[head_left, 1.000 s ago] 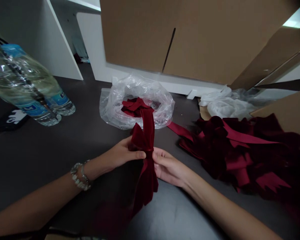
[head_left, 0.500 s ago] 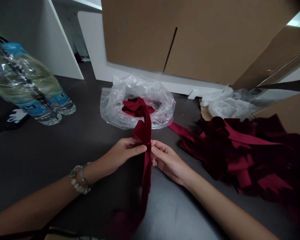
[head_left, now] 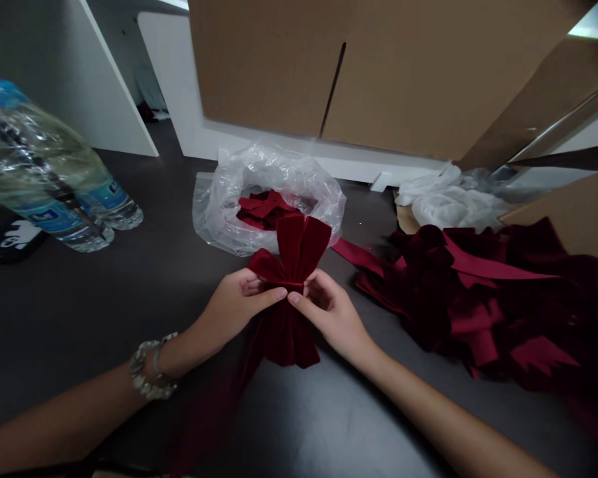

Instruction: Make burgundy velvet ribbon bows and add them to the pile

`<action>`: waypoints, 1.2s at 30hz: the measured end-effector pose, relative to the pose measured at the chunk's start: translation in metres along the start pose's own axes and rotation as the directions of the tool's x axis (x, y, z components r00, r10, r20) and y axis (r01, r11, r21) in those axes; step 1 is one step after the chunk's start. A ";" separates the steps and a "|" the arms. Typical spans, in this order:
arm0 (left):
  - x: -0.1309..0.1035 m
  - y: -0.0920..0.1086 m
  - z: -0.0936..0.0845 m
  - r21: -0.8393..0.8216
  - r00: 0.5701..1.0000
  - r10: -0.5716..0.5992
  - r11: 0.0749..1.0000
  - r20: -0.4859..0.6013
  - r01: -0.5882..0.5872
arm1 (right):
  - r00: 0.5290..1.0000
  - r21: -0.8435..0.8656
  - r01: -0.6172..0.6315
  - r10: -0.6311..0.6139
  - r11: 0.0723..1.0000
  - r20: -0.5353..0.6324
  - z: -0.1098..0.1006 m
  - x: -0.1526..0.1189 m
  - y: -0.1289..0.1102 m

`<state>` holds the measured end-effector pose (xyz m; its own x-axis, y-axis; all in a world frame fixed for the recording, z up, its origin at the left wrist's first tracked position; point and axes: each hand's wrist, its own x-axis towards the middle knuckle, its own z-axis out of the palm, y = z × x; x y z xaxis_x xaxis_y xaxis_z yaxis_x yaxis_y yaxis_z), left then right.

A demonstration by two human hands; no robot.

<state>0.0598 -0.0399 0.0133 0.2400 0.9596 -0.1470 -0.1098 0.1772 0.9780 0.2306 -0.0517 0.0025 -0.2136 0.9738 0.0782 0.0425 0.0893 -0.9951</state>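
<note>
A dark tabletop (head_left: pixel 299 425) spreads under everything, with a sheet of cardboard (head_left: pixel 403 79) standing across the back. A heap of dark red ribbon (head_left: pixel 478 312) lies at the right, near the right forearm. Two bottles (head_left: pixel 54 166) lean together at the far left. Between bottles and heap sits a clear plastic bag (head_left: pixel 209 216), its mouth open around more red pieces (head_left: pixel 266 209).

The left hand (head_left: pixel 229 305) and right hand (head_left: pixel 341 318) meet on the near side of the bag, both grasping one velvet bow (head_left: pixel 291 272) at its gathered middle. Each grip is nearly closed, thumb on the front and the curled fingers partly hidden behind the loops; the two thumb tips lie just beside each other, below the narrow band. The bow's upper loops fan up across the bag's near edge in this view, the lower ones hang beneath the thumbs, and a blurred tail trails toward the lower left. Bracelets (head_left: pixel 144 382) circle the left wrist.
</note>
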 end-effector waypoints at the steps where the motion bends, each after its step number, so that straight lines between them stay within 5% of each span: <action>1: 0.000 -0.001 0.000 -0.007 1.000 -0.016 1.000 -0.013 0.016 | 1.000 0.017 0.002 -0.002 1.000 0.002 0.000 0.000 0.000; 6: -0.003 -0.001 0.003 -0.069 0.999 -0.028 0.997 0.018 0.029 | 0.996 0.134 0.008 0.005 0.991 -0.092 0.002 0.002 0.001; 10: -0.005 -0.001 0.005 -0.119 0.999 0.007 0.993 0.035 -0.003 | 0.971 0.058 0.127 -0.112 0.990 -0.211 0.002 0.002 -0.001; 16: -0.008 0.000 0.006 -0.127 0.998 0.000 0.992 0.059 0.008 | 0.970 -0.192 0.167 -0.196 0.967 -0.142 -0.001 -0.003 -0.005; 36: -0.012 0.002 0.011 -0.206 0.998 -0.007 0.978 0.064 0.020 | 0.959 -0.200 0.133 -0.177 0.971 -0.222 0.001 -0.006 -0.004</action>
<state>0.0672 -0.0537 0.0182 0.3019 0.9424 -0.1442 -0.3011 0.2377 0.9235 0.2306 -0.0577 0.0063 0.0047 0.9644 0.2644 0.2077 0.2578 -0.9436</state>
